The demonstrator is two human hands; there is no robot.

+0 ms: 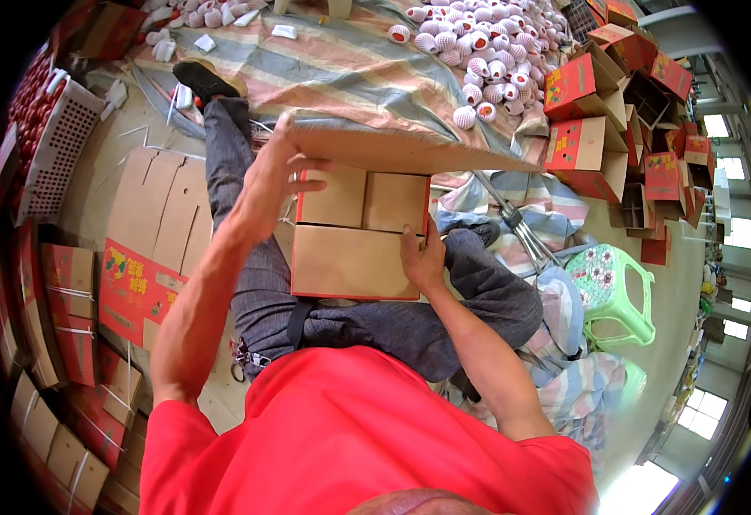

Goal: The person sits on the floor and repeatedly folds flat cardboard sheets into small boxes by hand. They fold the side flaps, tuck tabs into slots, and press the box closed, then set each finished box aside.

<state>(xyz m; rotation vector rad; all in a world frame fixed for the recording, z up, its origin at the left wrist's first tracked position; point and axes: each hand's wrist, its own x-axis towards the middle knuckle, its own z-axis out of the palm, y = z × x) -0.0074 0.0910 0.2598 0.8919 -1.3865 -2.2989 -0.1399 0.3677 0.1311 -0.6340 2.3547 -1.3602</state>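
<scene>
A cardboard box rests on the person's lap, propped on the grey trouser legs so both hands can work on its flaps. The right hand lies flat on the folded flaps, fingers spread and gripping nothing, seemingly pressing them down so they stay shut. The left hand reaches further out and closes finger and thumb on the edge of the long outer flap, holding it lifted clear above the box.

Beyond the knees a striped cloth covers the floor, with a heap of fruit in white foam nets on it. Red boxes stand stacked to the right, a green plastic stool beside them. To the left lie flattened boxes and a white crate. Bright windows line the far right wall of a large hall
</scene>
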